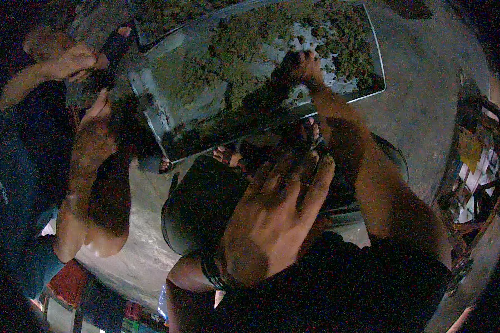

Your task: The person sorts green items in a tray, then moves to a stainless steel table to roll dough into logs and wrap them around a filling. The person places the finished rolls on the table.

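Two hands busy: right hand (303, 65) digging into greenish crumbly pile (244, 50) on metal tray (379, 66), fingers curled, grip unclear. Left hand (275, 213) spread flat, holding nothing, over dark round tub (197, 208). Most of pile on tray, plenty left, I'd guess.

Dim, warm light fell across a night-dark scene, brightest on the pale metal tray (339, 102) and the concrete floor (428, 94) at upper right, which suggested a source above. The left hand (275, 216) (closest to the lens) showed soft and slightly blurred, and the right hand (303, 66) was murky in shadow. Heavy grain and colour noise muddied the detail. Fisheye distortion bent the edges, and the corners dropped to black.
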{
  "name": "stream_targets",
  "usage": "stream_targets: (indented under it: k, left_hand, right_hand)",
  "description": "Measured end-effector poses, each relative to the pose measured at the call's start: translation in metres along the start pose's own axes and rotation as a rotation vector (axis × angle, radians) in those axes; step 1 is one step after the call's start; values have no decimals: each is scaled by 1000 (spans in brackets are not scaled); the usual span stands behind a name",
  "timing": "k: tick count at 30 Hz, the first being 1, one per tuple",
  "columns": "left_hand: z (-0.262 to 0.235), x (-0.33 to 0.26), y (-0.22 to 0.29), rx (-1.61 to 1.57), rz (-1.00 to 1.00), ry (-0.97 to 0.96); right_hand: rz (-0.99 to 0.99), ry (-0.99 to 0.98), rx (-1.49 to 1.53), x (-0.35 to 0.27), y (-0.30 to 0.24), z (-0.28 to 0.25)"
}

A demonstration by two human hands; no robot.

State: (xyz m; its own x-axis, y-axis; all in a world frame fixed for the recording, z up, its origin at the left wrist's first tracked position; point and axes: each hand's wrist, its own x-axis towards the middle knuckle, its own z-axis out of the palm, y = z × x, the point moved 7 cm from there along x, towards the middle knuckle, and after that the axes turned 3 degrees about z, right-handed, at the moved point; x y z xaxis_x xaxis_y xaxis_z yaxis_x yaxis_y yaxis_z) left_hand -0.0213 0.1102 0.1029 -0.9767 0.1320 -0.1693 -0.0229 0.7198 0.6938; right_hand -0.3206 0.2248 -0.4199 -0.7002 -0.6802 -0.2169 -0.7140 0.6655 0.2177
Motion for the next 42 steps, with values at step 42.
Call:
stream_targets:
  k: [42]
  left_hand:
    - [7, -86, -49, -41, -255, 659]
  right_hand:
    - [-533, -540, 1301, -117, -175, -355]
